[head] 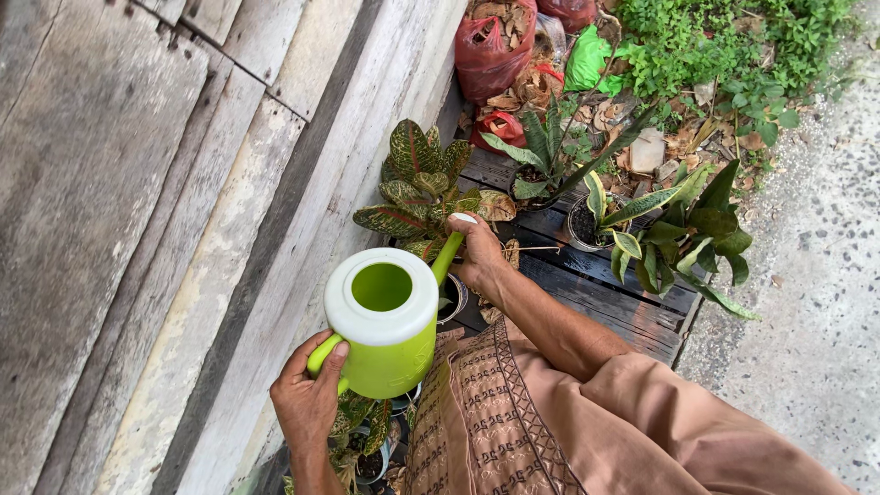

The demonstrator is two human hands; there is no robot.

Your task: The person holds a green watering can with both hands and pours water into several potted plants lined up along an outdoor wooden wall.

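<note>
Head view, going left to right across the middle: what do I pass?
Wooden plank wall → green watering can → hand on the spout → dark slatted pallet → potted green plant → concrete ground.

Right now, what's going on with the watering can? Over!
Left hand grips handle, right hand steadies spout. Green watering can tipped over spotted plant. Nothing blocking the can.
</note>
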